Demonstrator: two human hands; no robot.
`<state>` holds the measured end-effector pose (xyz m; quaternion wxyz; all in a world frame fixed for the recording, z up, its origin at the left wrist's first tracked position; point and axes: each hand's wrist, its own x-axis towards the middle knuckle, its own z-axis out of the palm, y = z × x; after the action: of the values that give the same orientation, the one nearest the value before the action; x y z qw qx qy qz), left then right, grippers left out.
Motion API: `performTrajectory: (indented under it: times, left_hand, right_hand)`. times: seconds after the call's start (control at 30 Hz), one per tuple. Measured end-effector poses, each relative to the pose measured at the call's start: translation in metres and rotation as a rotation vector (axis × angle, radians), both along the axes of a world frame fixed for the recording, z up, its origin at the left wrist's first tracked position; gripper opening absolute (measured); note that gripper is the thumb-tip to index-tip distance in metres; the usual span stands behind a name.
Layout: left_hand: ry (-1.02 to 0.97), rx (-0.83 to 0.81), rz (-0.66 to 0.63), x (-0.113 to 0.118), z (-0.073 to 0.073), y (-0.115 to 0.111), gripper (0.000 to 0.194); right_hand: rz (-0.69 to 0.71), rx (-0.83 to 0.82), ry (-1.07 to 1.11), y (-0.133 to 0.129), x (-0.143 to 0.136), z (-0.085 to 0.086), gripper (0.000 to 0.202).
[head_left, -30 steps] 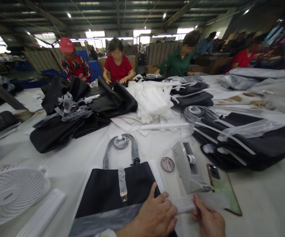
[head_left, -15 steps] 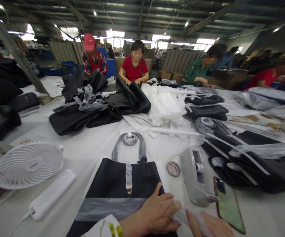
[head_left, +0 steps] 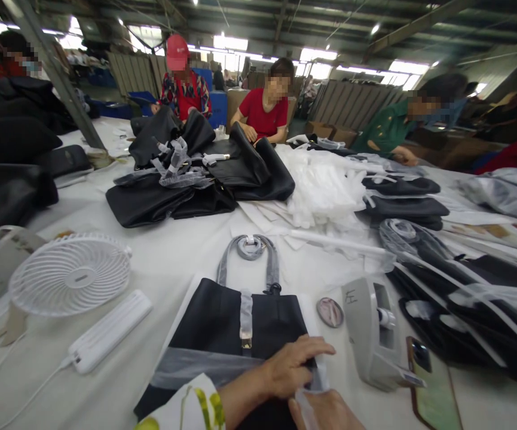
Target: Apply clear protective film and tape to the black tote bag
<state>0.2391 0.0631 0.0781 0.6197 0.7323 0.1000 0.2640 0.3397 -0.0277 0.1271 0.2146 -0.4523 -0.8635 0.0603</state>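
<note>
At the bottom centre of the frame I see my left hand pinching a strip of clear film against the right edge of the black bag; my right hand, partly cut off by the bottom edge, holds the strip's lower end. Risk, as I judge it: the film is slack and could crease or stick skewed on the bag. Just right sits the tape dispenser with a phone beside it; a sideways pull could knock either. Lower left: white fan. Across the upper frame, other people sit handling bags.
</note>
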Motion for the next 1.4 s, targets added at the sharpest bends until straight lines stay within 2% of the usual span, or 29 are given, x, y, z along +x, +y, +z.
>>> performTrajectory:
  times: [0.07, 0.1, 0.2, 0.37, 0.53, 0.6, 0.67, 0.8, 0.9, 0.97, 1.0, 1.03, 1.1, 1.17, 1.27, 1.33, 1.4]
  left_hand:
    - [-0.050, -0.293, 0.078, 0.001, -0.001, 0.002, 0.047]
    - [-0.068, -0.389, 0.088, 0.001, -0.002, 0.003, 0.044]
    - [-0.164, -0.539, 0.084, 0.003, -0.006, 0.006, 0.047]
    - [-0.341, -0.780, 0.082, 0.010, -0.013, 0.009, 0.047]
    - [-0.415, -0.982, 0.082, 0.014, -0.008, 0.016, 0.045]
    - [-0.348, -0.971, 0.122, 0.010, -0.003, 0.020, 0.046]
    - [-0.232, -0.907, 0.235, -0.002, 0.004, 0.022, 0.047]
    - [-0.051, -0.701, 0.536, -0.053, 0.025, 0.013, 0.034]
    - [0.243, -0.302, 0.654, -0.097, 0.033, -0.010, 0.022]
    - [0.417, -0.038, 0.643, -0.116, 0.028, -0.027, 0.022]
    - [0.449, 0.022, 0.634, -0.121, 0.024, -0.034, 0.023]
    - [0.458, 0.032, 0.628, -0.124, 0.018, -0.039, 0.025]
    - [0.439, -0.060, 0.617, -0.125, 0.009, -0.043, 0.029]
    - [0.393, -0.240, 0.610, -0.123, 0.003, -0.041, 0.037]
    - [0.346, -0.504, 0.643, -0.121, 0.006, -0.036, 0.055]
    - [0.425, -0.515, 0.664, -0.121, 0.012, -0.036, 0.058]
    - [0.588, -0.363, 0.687, -0.119, 0.019, -0.038, 0.053]
  right_hand:
    - [0.107, 0.065, -0.099, 0.009, -0.011, 0.007, 0.035]
    - [0.143, 0.120, -0.154, 0.013, -0.016, 0.008, 0.038]
    - [0.145, 0.176, -0.211, 0.023, -0.029, 0.003, 0.041]
    - [0.166, 0.011, -0.174, 0.025, -0.037, -0.028, 0.031]
    - [0.095, -0.055, -0.130, 0.022, -0.041, -0.059, 0.036]
    - [0.076, -0.065, -0.120, 0.021, -0.042, -0.064, 0.039]
    - [0.055, -0.085, -0.099, 0.021, -0.041, -0.064, 0.042]
    - [-0.051, -0.146, -0.024, 0.020, -0.038, -0.058, 0.047]
    - [-0.091, -0.202, 0.043, 0.021, -0.037, -0.053, 0.050]
    - [-0.096, -0.234, 0.071, 0.023, -0.038, -0.052, 0.051]
    - [-0.099, -0.243, 0.073, 0.024, -0.039, -0.051, 0.051]
    - [-0.101, -0.244, 0.068, 0.025, -0.040, -0.051, 0.050]
    - [-0.094, -0.230, 0.041, 0.026, -0.043, -0.053, 0.046]
    - [-0.083, -0.219, 0.008, 0.026, -0.047, -0.053, 0.039]
    - [-0.083, -0.267, -0.007, 0.025, -0.050, -0.048, 0.023]
    - [-0.095, -0.366, 0.016, 0.024, -0.050, -0.042, 0.015]
    - [-0.088, -0.451, 0.063, 0.023, -0.050, -0.038, 0.006]
